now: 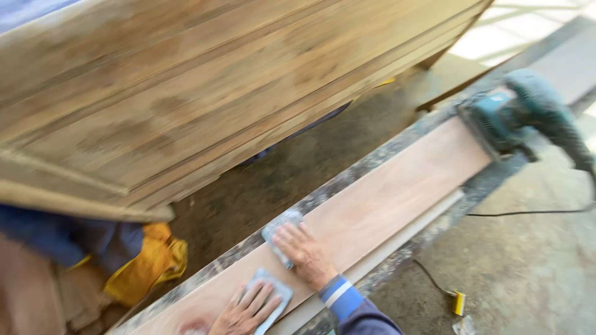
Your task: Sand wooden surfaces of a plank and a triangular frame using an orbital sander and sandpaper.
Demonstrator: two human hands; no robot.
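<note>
A long pale wooden plank [397, 186] lies on a dust-covered bench [347, 177] and runs from lower left to upper right. My right hand [304, 253], in a blue sleeve with a light stripe, presses flat on a grey sanding pad [280, 224] at the plank's far edge. My left hand [245, 310] lies with fingers spread on a second grey-blue pad [276, 296] near the plank's lower end. Both hands rest on top of their pads; their fingers are not closed round them.
A teal power sander [518, 115] sits at the plank's far end, its black cord [528, 213] trailing right. A big stack of wooden panels [186, 93] leans at upper left. Yellow and blue cloth [149, 263] lies below it. A small yellow object [459, 303] lies on the concrete floor.
</note>
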